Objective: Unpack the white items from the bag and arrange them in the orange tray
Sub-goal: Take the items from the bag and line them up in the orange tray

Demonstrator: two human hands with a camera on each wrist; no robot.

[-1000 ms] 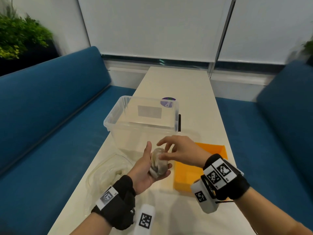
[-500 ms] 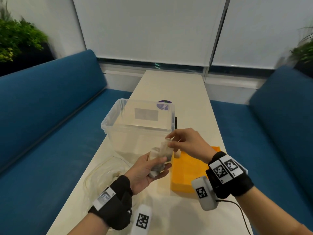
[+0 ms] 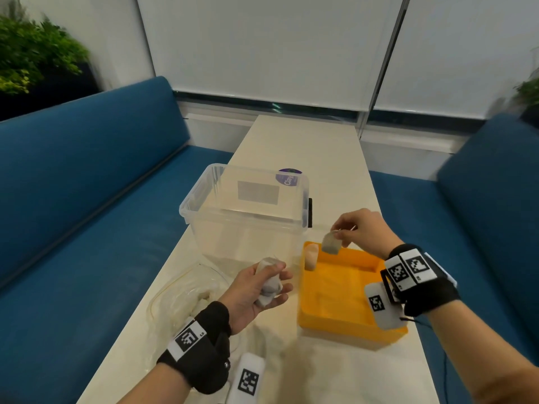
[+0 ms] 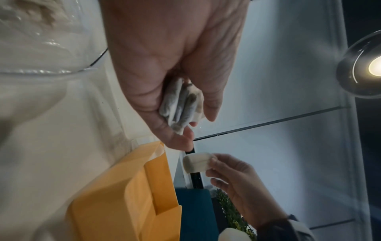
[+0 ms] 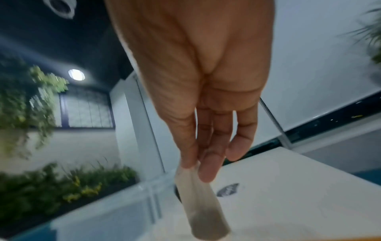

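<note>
My right hand (image 3: 341,233) pinches one white sachet (image 3: 331,243) by its top edge, hanging it over the far left corner of the orange tray (image 3: 335,322). One white sachet (image 3: 311,258) stands upright in that corner. My left hand (image 3: 269,282) grips a bundle of several white sachets (image 3: 269,284) just left of the tray, above the table. In the left wrist view the bundle (image 4: 181,104) sits between thumb and fingers. The right wrist view shows the held sachet (image 5: 200,207) dangling below the fingertips (image 5: 206,171).
A clear plastic bin (image 3: 248,211) stands behind the hands, close to the tray's far left. A crumpled clear bag (image 3: 186,295) lies on the table at the left. Blue benches (image 3: 87,199) flank the narrow cream table (image 3: 329,158). A white tag block (image 3: 246,380) lies near my left wrist.
My right hand drew one sachet off the bundle in my left hand and carried it right and forward, over the tray's far corner. The left hand stayed about where it was.
</note>
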